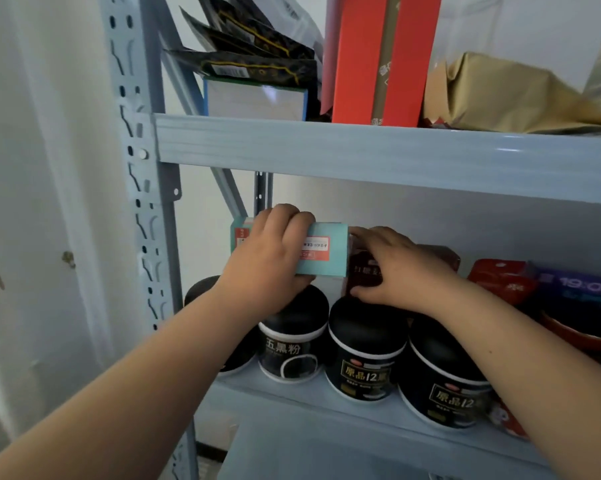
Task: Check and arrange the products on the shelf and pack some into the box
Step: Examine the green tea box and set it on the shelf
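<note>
My left hand (275, 258) grips a light teal box (330, 251) with a red-and-white label, holding it above the black-lidded jars (365, 344) on the middle shelf (326, 407). Fingers curl over the box's top and the thumb sits under it. My right hand (396, 268) rests on a dark red packet (361, 271) just right of the box, fingers spread over its front. Several black jars with white rims stand in a row along the shelf's front. No packing box is in view.
A red pouch (500, 278) and a purple pack (583, 292) stand to the right. The upper shelf (361, 154) carries black sachets (257, 60), a white-blue box (254, 102), a red carton (382, 57) and a gold bag (500, 95). The perforated post (136, 202) stands left.
</note>
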